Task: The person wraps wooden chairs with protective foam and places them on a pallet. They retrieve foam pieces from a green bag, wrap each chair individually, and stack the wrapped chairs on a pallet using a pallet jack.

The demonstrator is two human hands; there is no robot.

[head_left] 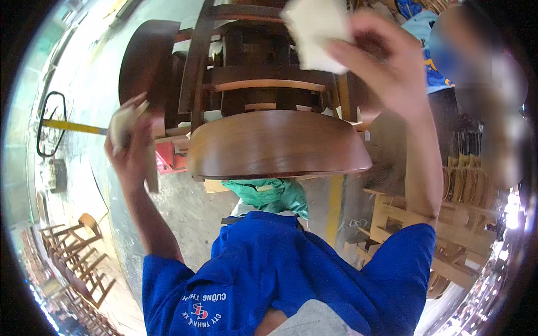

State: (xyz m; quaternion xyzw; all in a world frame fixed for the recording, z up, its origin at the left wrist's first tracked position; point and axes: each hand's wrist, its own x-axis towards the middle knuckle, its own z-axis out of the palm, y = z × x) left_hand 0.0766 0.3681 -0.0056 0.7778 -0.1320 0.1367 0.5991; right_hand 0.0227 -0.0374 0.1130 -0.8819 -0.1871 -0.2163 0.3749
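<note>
Left hand point(130, 147): grasping a pale item point(120, 126).
Right hand point(389, 64): gripping a white pad point(317, 35).
Pad step: apparently handling near chair point(277, 143).
Next move: needing control.

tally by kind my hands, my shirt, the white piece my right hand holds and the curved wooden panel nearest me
Left hand and right hand: 2
Blue shirt: 1
White piece: 1
Curved wooden panel: 1
Total: 5

The right fingers point(353, 57) and white pad point(316, 39) are blurred; the top edge crops the wooden chair point(263, 77).
</note>
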